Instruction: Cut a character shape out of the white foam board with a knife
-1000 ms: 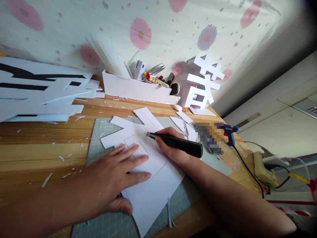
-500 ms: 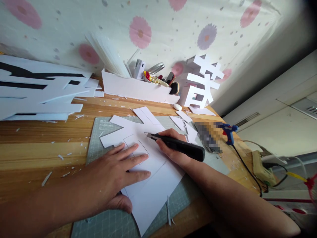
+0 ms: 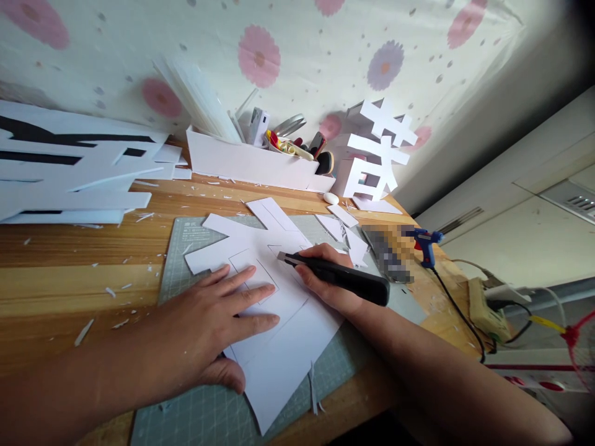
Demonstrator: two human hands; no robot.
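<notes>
A white board (image 3: pixel 288 347), partly cut into strip-like arms and marked with thin lines, lies on a grey-green gridded cutting mat (image 3: pixel 199 421). My left hand (image 3: pixel 232 316) rests flat on it with fingers spread. My right hand (image 3: pixel 328 272) is wrapped round a black utility knife (image 3: pixel 348 279), its blade angled toward the upper left. The blade tip is over the board, beside a drawn corner line; whether it touches the surface I cannot tell. White offcuts (image 3: pixel 356 244) lie at the mat's upper right.
Stacked white cut boards (image 3: pixel 88 179) lie at left. Behind the mat stand a white tool box (image 3: pixel 251 167) and a white three-dimensional character (image 3: pixel 376 152). A blue glue gun (image 3: pixel 427 241) and a power strip (image 3: pixel 488 310) are at right. Scraps litter the wooden table (image 3: pixel 56 260).
The knife's tip has shifted slightly to the right and down, away from the drawn corner. My left hand keeps its place on the board. The whole view has moved slightly.
</notes>
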